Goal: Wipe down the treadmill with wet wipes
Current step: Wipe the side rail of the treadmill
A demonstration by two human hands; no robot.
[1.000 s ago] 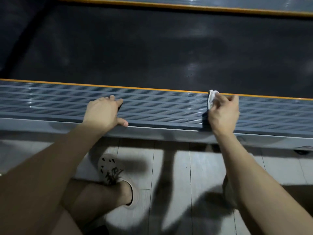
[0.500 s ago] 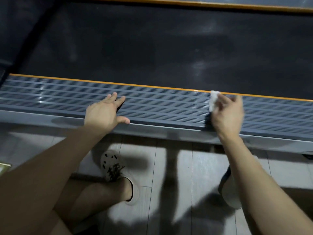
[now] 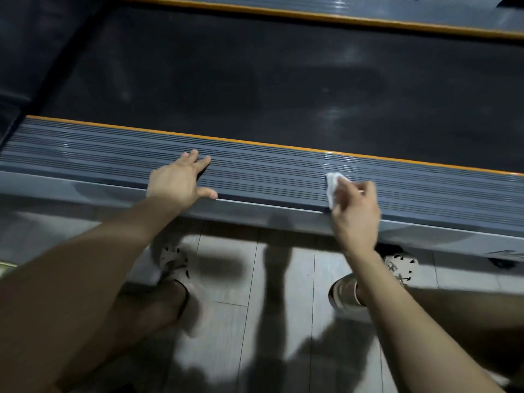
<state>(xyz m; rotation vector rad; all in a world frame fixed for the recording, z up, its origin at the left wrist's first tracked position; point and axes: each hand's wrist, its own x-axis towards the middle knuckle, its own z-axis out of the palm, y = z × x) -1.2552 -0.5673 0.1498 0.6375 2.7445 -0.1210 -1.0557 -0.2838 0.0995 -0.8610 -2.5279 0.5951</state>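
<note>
The treadmill's ribbed grey side rail (image 3: 269, 174) runs across the view, with an orange strip along its far edge and the black belt (image 3: 283, 86) beyond. My right hand (image 3: 355, 211) holds a crumpled white wet wipe (image 3: 332, 186) near the rail's front edge, on the right. My left hand (image 3: 178, 180) lies flat on the rail further left, fingers spread, thumb over the front lip, holding nothing.
The far side rail (image 3: 368, 12) with its orange strip shows at the top. Below the near rail is a grey tiled floor (image 3: 278, 307) with my two feet in pale clogs (image 3: 174, 262) and dark shadows. A treadmill wheel (image 3: 502, 262) sits at the right.
My right hand has pulled the wipe back from the orange strip toward the rail's front edge. The view has tilted; my left hand stays flat on the rail.
</note>
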